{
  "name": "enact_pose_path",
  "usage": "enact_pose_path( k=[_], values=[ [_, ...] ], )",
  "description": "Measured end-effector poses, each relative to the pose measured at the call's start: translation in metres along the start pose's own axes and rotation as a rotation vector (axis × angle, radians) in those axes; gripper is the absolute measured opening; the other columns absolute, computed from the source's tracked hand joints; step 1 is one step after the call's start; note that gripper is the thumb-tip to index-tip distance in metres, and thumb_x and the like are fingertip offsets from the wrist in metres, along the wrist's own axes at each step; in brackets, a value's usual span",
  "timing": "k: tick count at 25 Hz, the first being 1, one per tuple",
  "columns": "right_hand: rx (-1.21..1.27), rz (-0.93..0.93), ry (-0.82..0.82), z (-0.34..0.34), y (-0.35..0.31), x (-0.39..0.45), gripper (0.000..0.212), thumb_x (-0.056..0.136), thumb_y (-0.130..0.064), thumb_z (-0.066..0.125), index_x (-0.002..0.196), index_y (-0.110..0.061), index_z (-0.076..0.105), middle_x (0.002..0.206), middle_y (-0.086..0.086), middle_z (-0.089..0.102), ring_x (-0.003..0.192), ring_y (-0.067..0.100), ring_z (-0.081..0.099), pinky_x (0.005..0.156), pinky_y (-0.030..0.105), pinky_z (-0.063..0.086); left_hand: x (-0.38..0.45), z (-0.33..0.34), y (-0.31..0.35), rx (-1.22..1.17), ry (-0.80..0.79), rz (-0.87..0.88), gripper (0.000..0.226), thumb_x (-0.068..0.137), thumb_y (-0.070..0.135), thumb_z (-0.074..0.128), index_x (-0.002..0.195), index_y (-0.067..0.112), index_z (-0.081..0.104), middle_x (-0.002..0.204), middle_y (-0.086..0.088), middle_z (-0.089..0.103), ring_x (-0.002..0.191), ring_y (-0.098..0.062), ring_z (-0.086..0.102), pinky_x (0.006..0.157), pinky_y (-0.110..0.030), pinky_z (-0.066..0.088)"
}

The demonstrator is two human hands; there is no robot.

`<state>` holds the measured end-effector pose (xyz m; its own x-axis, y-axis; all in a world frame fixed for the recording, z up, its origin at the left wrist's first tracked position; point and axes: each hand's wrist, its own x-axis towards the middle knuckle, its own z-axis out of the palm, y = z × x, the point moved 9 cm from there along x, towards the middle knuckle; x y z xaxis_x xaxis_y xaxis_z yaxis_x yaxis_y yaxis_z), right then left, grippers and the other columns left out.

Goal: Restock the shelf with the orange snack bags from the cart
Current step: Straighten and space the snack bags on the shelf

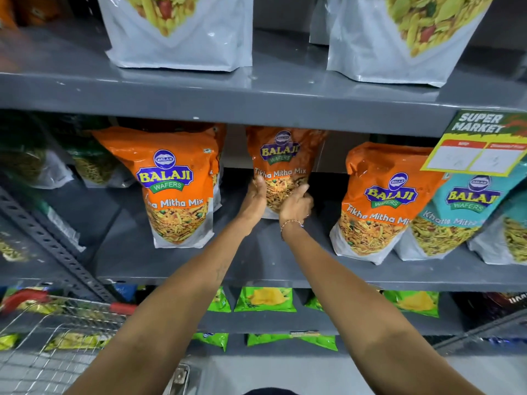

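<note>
Head camera: both hands reach deep into the grey shelf [285, 269], the left hand [254, 198] and right hand [296, 205] with fingers clamped on the lower sides of an orange snack bag [281, 163], apparently to stand it upright at the back. Left of the fingers stands a matching bag [174, 189]; right of them another [379, 206], then a teal bag [456, 215]. Packs read "Balaji Wafers, Tikha Mitha Mix"; a tag [482, 143] reads "Super Market". Below left of the fingers sits the wire cart [57, 332].
</note>
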<state>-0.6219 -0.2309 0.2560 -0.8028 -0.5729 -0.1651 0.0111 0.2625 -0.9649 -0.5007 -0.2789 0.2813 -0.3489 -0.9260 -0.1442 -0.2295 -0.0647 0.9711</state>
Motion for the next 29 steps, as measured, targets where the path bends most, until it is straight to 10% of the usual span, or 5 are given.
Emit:
enact_pose_path(
  k=[7,14,19,23,29],
  values=[
    [0.019,0.035,-0.009,0.005,-0.002,-0.015,0.067,0.093,-0.052,0.021,0.134,-0.001,0.036,0.140,0.023,0.042,0.129,0.036,0.040,0.106,0.046,0.035,0.005,-0.016,-0.013,0.088,-0.007,0.013,0.070,0.091,0.058,0.014,0.147,0.018,0.004,0.158,-0.004,0.011,0.145,-0.022,0.013,0.117,-0.039,0.013],
    [-0.065,-0.635,0.147,-0.078,-0.040,-0.073,0.031,0.098,-0.020,0.031,0.097,-0.003,0.057,0.096,0.005,0.052,0.091,0.014,0.046,0.084,0.027,0.038,-0.066,0.025,0.011,-0.102,0.164,0.342,0.046,0.098,0.030,0.027,0.141,0.015,0.028,0.150,-0.002,0.032,0.136,-0.010,0.031,0.112,-0.024,0.026],
    [0.126,-0.352,0.578,-0.196,0.006,-0.045,0.035,0.098,-0.023,0.031,0.114,0.001,0.050,0.117,0.015,0.047,0.111,0.026,0.043,0.100,0.040,0.035,-0.076,0.109,0.006,-0.041,-0.177,0.213,0.056,0.097,0.042,0.022,0.147,0.020,0.010,0.159,0.002,0.010,0.144,-0.008,0.011,0.118,-0.026,0.010],
    [0.079,-0.097,0.445,-0.224,0.041,-0.012,0.053,0.099,-0.039,0.016,0.134,-0.011,0.045,0.137,0.020,0.047,0.128,0.033,0.041,0.105,0.042,0.033,-0.090,0.157,0.003,0.065,-0.391,0.117,0.070,0.090,0.057,0.014,0.145,0.021,-0.011,0.158,0.003,-0.017,0.144,-0.010,-0.017,0.120,-0.039,-0.004],
    [0.054,-0.130,0.389,-0.209,0.058,0.001,0.084,0.076,-0.077,-0.001,0.099,-0.023,0.059,0.091,0.023,0.055,0.082,0.017,0.045,0.074,0.032,0.036,-0.103,0.157,0.017,-0.034,-0.368,0.129,0.076,0.079,0.066,0.009,0.143,0.025,0.015,0.147,0.006,0.027,0.130,-0.005,0.027,0.101,-0.022,0.022]
  ],
)
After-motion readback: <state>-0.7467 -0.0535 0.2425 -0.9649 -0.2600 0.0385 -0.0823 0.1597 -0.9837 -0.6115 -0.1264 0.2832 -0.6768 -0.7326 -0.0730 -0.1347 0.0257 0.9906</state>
